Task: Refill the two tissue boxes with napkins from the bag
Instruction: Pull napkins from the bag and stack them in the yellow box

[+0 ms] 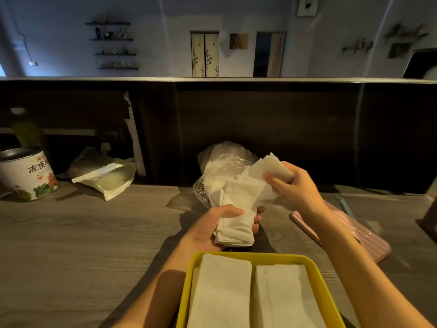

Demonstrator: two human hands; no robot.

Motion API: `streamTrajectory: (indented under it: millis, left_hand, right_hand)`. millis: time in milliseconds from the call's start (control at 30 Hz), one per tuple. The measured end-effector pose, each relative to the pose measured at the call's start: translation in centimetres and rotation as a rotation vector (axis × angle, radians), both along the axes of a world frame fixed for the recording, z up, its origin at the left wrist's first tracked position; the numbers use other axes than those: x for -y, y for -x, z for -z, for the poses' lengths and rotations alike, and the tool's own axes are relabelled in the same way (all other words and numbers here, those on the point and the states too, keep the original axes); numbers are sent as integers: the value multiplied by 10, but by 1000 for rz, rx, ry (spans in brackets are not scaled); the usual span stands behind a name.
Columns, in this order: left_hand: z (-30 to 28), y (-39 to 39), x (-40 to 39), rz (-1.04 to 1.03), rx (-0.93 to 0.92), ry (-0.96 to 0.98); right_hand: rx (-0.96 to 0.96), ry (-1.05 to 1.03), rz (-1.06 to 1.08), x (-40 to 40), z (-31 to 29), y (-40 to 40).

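Note:
My left hand grips a thick stack of white napkins above the table, just beyond the yellow tissue box. The yellow box sits at the near edge and holds two side-by-side piles of white napkins. My right hand pinches a smaller fan of napkins up and to the right of the stack. Behind both hands lies the clear plastic bag, crumpled and open toward me. A pink ribbed tissue box lies to the right, partly hidden by my right forearm.
A round tin with printed characters stands at the far left. Next to it lies a sealed pouch of food. A dark wooden partition runs along the back of the grey wood-grain table.

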State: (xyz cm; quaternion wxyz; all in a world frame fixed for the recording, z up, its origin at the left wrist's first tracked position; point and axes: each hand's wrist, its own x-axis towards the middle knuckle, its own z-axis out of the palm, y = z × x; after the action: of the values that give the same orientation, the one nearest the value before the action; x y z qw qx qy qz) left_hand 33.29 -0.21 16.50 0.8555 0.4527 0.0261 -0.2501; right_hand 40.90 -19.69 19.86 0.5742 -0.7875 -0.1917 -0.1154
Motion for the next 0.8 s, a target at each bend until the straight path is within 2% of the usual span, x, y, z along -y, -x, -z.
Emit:
streamTrajectory:
  millis: [100, 233, 300, 367, 433, 500, 600, 667, 800]
  left_hand:
    - [0, -1, 2, -25, 1, -2]
    - [0, -2, 5, -133, -22, 33]
    - [-1, -2, 6, -175, -22, 28]
    - [-2, -1, 5, -222, -10, 36]
    - [-8, 5, 7, -261, -16, 76]
    - [-10, 6, 8, -261, 42, 59]
    - [-12, 5, 12, -249, 91, -56]
    - [-11, 5, 13, -189, 95, -28]
    - [-10, 7, 17, -183, 104, -75]
  right_hand:
    - [28, -132, 58, 3, -5, 1]
    - [-96, -330, 99, 4, -14, 5]
    - [-244, -423, -22, 4, -19, 7]
    - [-376, -495, -242, 6, -22, 8]
    - [-421, -424, -448, 7, -26, 13]
    - [-437, -266, -516, 5, -26, 17]
    - [-364, 21, -382, -3, -16, 17]
    - [-260, 205, -267, -10, -9, 16]
    - [-60, 351, -72, -17, -3, 14]
